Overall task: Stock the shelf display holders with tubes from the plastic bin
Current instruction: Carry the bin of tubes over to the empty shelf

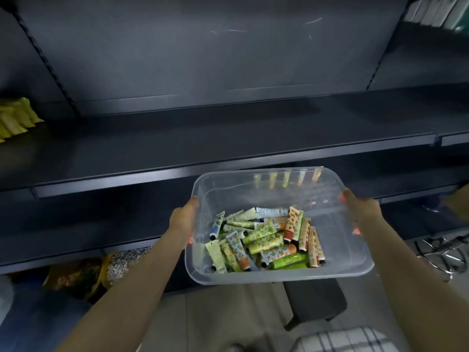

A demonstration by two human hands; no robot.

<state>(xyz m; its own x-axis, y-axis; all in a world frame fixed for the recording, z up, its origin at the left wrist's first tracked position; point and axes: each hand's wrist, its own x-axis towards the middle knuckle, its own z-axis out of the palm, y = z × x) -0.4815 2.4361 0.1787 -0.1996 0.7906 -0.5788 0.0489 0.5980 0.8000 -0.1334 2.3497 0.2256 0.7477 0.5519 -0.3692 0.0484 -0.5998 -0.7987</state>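
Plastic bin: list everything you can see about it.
The plastic bin is a clear rectangular tub with rounded corners and a rolled rim, no lid on it. It is held in the air before the dark shelf. The left hand grips its left wall and the right hand grips its right wall, with fingertips showing through the plastic. Printed tubes lie piled loosely at its near end, and the far floor is bare.

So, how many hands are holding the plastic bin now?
2. The left hand grips the left wall of the plastic bin; the right hand grips its right wall. No other hand shows.
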